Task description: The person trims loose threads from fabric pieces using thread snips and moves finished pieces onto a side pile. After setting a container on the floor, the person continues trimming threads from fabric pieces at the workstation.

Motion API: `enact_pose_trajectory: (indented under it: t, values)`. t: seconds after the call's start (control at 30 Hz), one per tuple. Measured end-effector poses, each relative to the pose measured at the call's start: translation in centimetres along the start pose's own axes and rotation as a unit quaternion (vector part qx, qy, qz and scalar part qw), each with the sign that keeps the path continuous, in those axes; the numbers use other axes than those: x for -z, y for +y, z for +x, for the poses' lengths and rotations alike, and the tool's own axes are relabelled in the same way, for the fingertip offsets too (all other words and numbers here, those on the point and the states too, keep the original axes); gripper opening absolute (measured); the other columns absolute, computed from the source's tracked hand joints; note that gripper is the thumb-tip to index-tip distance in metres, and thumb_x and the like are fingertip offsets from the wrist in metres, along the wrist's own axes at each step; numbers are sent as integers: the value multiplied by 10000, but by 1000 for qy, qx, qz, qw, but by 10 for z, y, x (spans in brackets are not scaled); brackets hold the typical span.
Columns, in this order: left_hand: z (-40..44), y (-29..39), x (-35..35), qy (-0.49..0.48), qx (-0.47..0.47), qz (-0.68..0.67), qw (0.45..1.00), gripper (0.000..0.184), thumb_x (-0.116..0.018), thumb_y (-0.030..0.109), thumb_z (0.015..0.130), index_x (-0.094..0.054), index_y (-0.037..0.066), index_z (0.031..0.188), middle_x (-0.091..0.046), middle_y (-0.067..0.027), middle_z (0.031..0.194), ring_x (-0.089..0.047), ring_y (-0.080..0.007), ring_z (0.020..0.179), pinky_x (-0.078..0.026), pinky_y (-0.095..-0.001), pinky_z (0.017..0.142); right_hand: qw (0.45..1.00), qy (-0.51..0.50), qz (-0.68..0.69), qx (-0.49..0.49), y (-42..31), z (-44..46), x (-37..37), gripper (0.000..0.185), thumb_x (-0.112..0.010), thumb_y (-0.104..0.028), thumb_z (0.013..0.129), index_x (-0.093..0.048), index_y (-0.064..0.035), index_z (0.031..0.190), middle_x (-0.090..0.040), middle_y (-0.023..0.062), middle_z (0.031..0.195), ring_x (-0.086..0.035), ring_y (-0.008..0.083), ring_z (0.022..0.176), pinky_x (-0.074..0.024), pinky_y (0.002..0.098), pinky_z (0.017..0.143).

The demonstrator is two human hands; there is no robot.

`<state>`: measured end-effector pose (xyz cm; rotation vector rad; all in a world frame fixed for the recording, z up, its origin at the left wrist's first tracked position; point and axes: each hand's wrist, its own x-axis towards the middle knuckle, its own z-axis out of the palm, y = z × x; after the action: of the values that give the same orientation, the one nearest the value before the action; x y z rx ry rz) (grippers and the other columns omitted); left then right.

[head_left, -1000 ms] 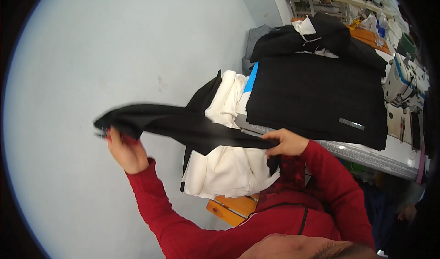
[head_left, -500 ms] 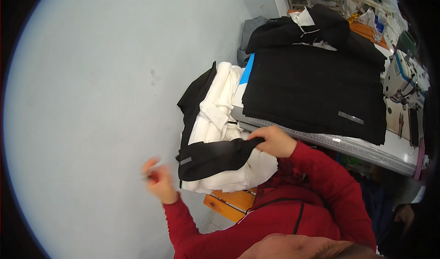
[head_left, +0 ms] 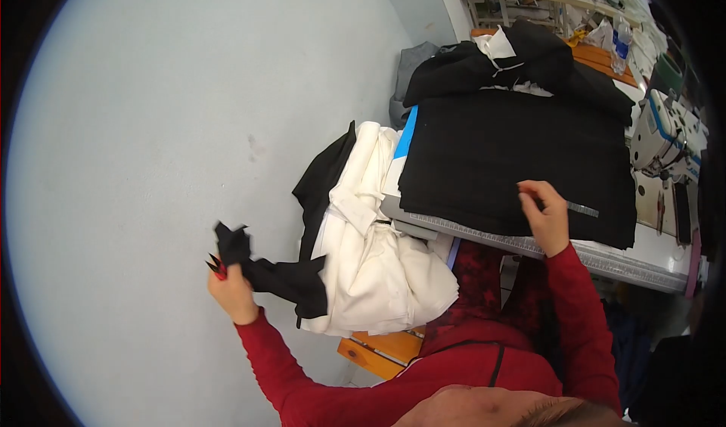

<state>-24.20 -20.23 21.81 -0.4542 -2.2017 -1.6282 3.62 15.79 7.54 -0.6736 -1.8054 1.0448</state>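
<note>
My left hand (head_left: 234, 297) is out to the left by the wall, closed on a small black fabric piece (head_left: 283, 279) that trails right onto the white bundle. Small red-handled thread snips (head_left: 217, 267) with dark points stick out of the same hand. My right hand (head_left: 548, 217) is over the front part of the black fabric stack (head_left: 507, 143), its fingers bent and slightly apart with nothing visible in them. Beside the hand, a pale barcode-like strip (head_left: 582, 210) lies on the stack. Whether the fingertips touch the cloth, I cannot tell.
A tied white fabric bundle (head_left: 378, 276) sits on a wooden stool (head_left: 382, 351), with black cloth (head_left: 324, 181) along its left side. A ruler strip (head_left: 484, 230) edges the table. A sewing machine (head_left: 665, 136) stands right; a pale wall (head_left: 151, 124) fills the left.
The black fabric piece has passed from my right hand to my left and moved left off the white bundle. My right hand has gone right, to the black stack.
</note>
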Motion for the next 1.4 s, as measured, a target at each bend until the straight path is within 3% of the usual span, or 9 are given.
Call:
enact_pose_trajectory:
  t: [0.2,0.27,0.53,0.67,0.77,0.87,0.93,1.0,1.4]
  values:
    - [65,-20,-100,-46,-309,193,930,181,-591,127,737,-591,-29,831,-571,-182,670,-566,-315,635,-439,-393,604,994,50,-82,52,41,-17,1,119,-578,30,754,-608,0,865,-600,93,797,-594,209,755,-455,295,690]
    - [85,-42,-159,-91,-244,294,920,195,-601,161,742,-602,-15,827,-611,-192,743,-577,-378,706,-451,-415,640,973,38,-162,160,39,-21,0,118,-576,37,738,-610,-11,840,-598,99,788,-588,244,754,-450,322,696]
    - [116,-115,-291,-153,-117,335,922,259,-631,235,744,-629,-7,836,-632,-202,825,-598,-381,804,-466,-439,713,982,48,-135,126,39,-20,2,120,-591,40,706,-623,-21,804,-604,89,752,-579,256,727,-447,340,689]
    - [112,-111,-289,-182,-142,352,907,316,-659,280,742,-632,-9,867,-635,-186,819,-602,-361,806,-469,-434,724,983,45,-138,114,39,-20,2,125,-590,41,701,-624,-23,803,-607,77,755,-582,245,728,-448,341,692]
    - [94,-95,-291,-31,-330,265,906,285,-650,258,766,-632,-6,872,-627,-163,802,-604,-329,768,-480,-400,713,983,40,-137,116,40,-20,3,125,-588,40,701,-621,-25,802,-608,75,761,-584,243,732,-449,342,698]
    - [49,-57,-297,-232,-228,81,942,203,-647,184,773,-634,6,869,-611,-148,818,-598,-302,750,-484,-359,694,982,52,-132,123,41,-21,3,125,-588,35,704,-620,-28,808,-610,74,768,-584,243,731,-452,343,702]
    - [5,-35,-296,-407,-297,118,856,144,-679,129,750,-636,29,845,-616,-100,791,-602,-219,730,-474,-290,655,986,46,-125,102,41,-23,4,129,-610,16,700,-622,-31,820,-612,73,807,-583,247,782,-442,348,755]
    - [-32,-36,-302,-545,-326,62,770,138,-668,94,731,-636,29,848,-602,-138,850,-598,-289,758,-474,-345,668,986,48,-129,99,41,-23,9,140,-633,-3,692,-625,-33,829,-611,73,828,-579,252,822,-433,352,785]
    - [-79,-22,-306,-584,-373,45,719,111,-645,84,757,-630,21,847,-599,-110,838,-607,-297,753,-486,-349,647,948,112,-295,44,31,-63,148,214,-693,-67,671,-648,-41,879,-616,73,931,-542,255,958,-400,350,853]
